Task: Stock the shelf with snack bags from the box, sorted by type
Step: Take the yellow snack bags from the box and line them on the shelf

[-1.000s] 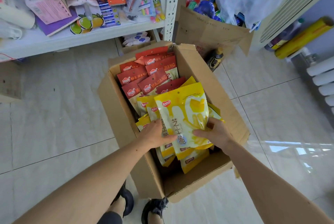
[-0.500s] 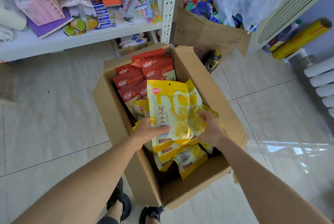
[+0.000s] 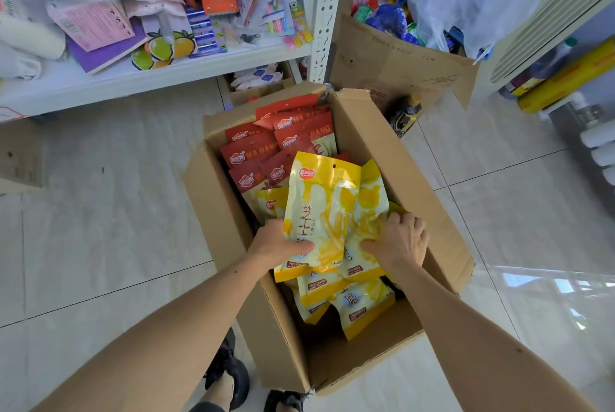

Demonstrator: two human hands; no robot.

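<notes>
An open cardboard box (image 3: 429,212) stands on the floor in front of me. Red snack bags (image 3: 263,149) fill its far half and yellow snack bags (image 3: 359,308) its near half. My left hand (image 3: 276,245) grips the lower left edge of a raised stack of yellow bags (image 3: 322,208). My right hand (image 3: 399,238) holds the same stack from the right, fingers pressed into the bags. The white shelf (image 3: 133,79) is at the upper left, its board crowded with stationery and packets.
A second cardboard box (image 3: 399,59) with a clear plastic bag stands behind the snack box. A dark bottle (image 3: 404,112) sits between them. A yellow roll (image 3: 565,79) lies at the right. Tiled floor lies left and right. My shoes (image 3: 233,375) are beside the box.
Both hands have lifted the yellow stack up and away from me, towards the red bags. The right hand shifted higher on the stack's right side.
</notes>
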